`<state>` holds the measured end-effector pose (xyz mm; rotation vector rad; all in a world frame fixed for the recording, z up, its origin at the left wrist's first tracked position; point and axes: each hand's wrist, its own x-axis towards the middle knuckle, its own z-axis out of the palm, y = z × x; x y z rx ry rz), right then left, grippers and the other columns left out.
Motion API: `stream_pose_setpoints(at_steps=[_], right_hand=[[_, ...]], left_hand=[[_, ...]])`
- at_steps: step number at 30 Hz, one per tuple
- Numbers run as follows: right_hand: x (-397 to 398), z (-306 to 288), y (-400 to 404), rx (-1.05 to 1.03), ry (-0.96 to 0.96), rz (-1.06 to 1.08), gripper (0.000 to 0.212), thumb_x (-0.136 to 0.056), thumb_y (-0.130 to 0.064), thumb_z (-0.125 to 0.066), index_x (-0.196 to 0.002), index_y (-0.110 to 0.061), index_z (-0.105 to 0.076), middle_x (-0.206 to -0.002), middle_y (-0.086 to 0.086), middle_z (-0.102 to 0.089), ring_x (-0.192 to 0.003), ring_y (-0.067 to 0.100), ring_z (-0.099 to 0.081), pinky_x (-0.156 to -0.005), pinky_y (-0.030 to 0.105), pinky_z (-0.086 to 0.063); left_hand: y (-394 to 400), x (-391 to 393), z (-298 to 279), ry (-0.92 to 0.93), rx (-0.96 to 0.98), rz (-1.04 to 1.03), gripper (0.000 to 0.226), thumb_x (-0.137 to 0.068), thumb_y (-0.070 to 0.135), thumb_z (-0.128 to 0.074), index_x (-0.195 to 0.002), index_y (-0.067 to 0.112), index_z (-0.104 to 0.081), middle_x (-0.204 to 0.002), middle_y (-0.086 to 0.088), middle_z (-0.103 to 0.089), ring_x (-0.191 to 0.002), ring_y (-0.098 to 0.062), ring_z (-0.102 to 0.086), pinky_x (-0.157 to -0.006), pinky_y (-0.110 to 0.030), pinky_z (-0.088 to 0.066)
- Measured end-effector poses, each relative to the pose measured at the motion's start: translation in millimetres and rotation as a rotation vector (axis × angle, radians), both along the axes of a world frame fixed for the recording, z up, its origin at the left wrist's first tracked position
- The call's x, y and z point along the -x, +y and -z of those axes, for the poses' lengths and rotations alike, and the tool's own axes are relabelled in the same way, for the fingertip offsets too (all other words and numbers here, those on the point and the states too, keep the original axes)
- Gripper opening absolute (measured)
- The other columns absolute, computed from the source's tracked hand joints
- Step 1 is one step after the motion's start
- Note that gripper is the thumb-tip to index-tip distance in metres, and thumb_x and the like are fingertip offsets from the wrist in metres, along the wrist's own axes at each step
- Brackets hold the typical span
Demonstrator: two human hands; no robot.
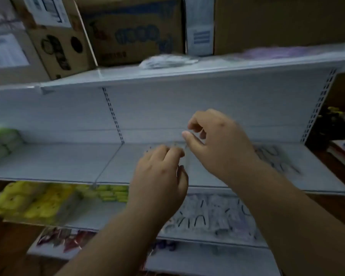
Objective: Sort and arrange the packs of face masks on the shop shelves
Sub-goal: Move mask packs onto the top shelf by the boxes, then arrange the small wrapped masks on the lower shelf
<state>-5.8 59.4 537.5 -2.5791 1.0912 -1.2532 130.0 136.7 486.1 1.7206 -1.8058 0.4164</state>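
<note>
On the middle shelf (68, 166), both hands work close together, near the front edge. The left hand (159, 176) has its fingers curled, and the right hand (217, 140) pinches with thumb and finger just above it. Between them is a thin clear piece (185, 156), maybe a plastic shelf divider, but it is too blurry to be sure. I cannot tell if either hand really grips it.

The face mask packs lie around the hands. One soft, crinkly pack with dark loops (275, 158) rests on the same shelf, off to the right. More packs of that kind (211, 216) fill the shelf below, under the arms. A white pack (167, 61) and a purple pack (277, 51) sit on the top shelf (127, 76).

Green packs (2, 142) sit at the far left of the middle shelf. Yellow packs (32, 202) are piled on the lower shelf at the left. Red packs (64, 238) lie on the lowest shelf.

Big brown cardboard boxes (127, 30) stand in a row behind the top packs. The shelves are smooth pale metal with straight front edges. The back wall has strips of small holes (113, 114). The middle shelf has open flat room between the green packs and the hands.
</note>
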Motion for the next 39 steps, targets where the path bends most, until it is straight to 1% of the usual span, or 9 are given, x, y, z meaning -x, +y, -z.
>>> stream_pose_setpoints(at_steps=[5,9,13,21,24,27,31,36,39], right_hand=[[1.9,76.7,16.2,-0.136,0.053,-0.017,0.013,-0.092,-0.03,-0.063,-0.085,-0.021,-0.059,-0.081,-0.005,-0.056,-0.075,0.016,-0.054,-0.068,0.035,-0.047],[37.5,160.6,14.4,-0.323,0.166,0.027,0.013,-0.093,-0.031,-0.063,-0.084,-0.022,-0.061,-0.081,-0.007,-0.055,-0.078,0.011,-0.051,-0.069,0.029,-0.041],[74.6,236.4,-0.3,-0.505,0.234,0.078,0.012,-0.093,-0.03,-0.062,-0.085,-0.022,-0.062,-0.085,-0.006,-0.057,-0.081,0.013,-0.052,-0.072,0.034,-0.045],[128.5,357.1,-39.9,-0.702,0.232,0.062,0.01,-0.093,-0.026,-0.063,-0.085,-0.02,-0.062,-0.084,-0.007,-0.056,-0.081,0.008,-0.05,-0.07,0.023,-0.04],[140.7,400.2,-54.8,-0.77,0.28,0.08,0.007,-0.094,-0.029,-0.061,-0.096,-0.023,-0.064,-0.095,-0.007,-0.057,-0.087,0.009,-0.054,-0.074,0.027,-0.044],[142.7,450.5,-73.0,-0.844,0.287,0.096,0.016,-0.096,-0.027,-0.059,-0.109,-0.019,-0.064,-0.109,-0.002,-0.059,-0.097,0.015,-0.059,-0.082,0.033,-0.048],[130.2,507.5,-93.9,-0.961,0.278,0.143,0.025,-0.098,-0.026,-0.056,-0.122,-0.02,-0.061,-0.121,0.0,-0.058,-0.107,0.015,-0.058,-0.088,0.03,-0.047],[96.5,561.1,-135.1,-1.19,0.166,0.234,0.036,-0.1,-0.024,-0.052,-0.136,-0.028,-0.053,-0.135,-0.001,-0.054,-0.111,0.016,-0.057,-0.084,0.026,-0.041],[76.7,591.3,-163.3,-1.303,0.157,0.224,0.05,-0.099,-0.019,-0.051,-0.145,-0.035,-0.043,-0.144,0.007,-0.048,-0.1,0.019,-0.057,-0.068,0.027,-0.047]], left_hand=[[23.7,-12.8,71.4,0.026,-0.183,-0.026,0.024,-0.082,0.023,-0.065,-0.106,0.019,-0.064,-0.093,0.002,-0.062,-0.081,-0.021,-0.058,-0.068,-0.035,-0.05],[24.9,3.4,138.5,0.067,-0.333,-0.026,0.025,-0.082,0.024,-0.059,-0.105,0.017,-0.066,-0.094,-0.001,-0.063,-0.082,-0.025,-0.06,-0.069,-0.038,-0.05],[5.3,30.8,202.3,0.1,-0.518,-0.024,0.028,-0.08,0.024,-0.057,-0.105,0.017,-0.067,-0.096,-0.004,-0.065,-0.085,-0.029,-0.061,-0.07,-0.041,-0.052],[-51.5,103.0,309.2,0.197,-0.752,-0.021,0.028,-0.085,0.019,-0.068,-0.113,0.017,-0.066,-0.106,-0.005,-0.065,-0.097,-0.032,-0.062,-0.079,-0.042,-0.05],[-64.1,115.1,342.6,0.254,-0.79,-0.043,0.03,-0.091,0.022,-0.062,-0.121,0.02,-0.063,-0.115,-0.002,-0.064,-0.107,-0.027,-0.058,-0.085,-0.038,-0.046],[-75.8,122.2,388.6,0.311,-0.851,-0.072,0.034,-0.094,0.023,-0.058,-0.127,0.024,-0.059,-0.124,0.0,-0.059,-0.115,-0.024,-0.054,-0.091,-0.035,-0.042],[-89.6,120.6,440.7,0.363,-0.948,-0.081,0.037,-0.097,0.023,-0.054,-0.133,0.027,-0.054,-0.133,0.002,-0.053,-0.123,-0.02,-0.049,-0.095,-0.032,-0.04],[-122.1,100.5,482.3,0.398,-0.997,-0.104,0.04,-0.096,0.022,-0.056,-0.135,0.027,-0.052,-0.135,0.003,-0.052,-0.126,-0.02,-0.046,-0.097,-0.034,-0.041],[-141.1,89.8,498.5,0.411,-1.018,-0.094,0.04,-0.096,0.022,-0.055,-0.135,0.025,-0.051,-0.134,0.001,-0.053,-0.125,-0.022,-0.048,-0.098,-0.036,-0.044]])
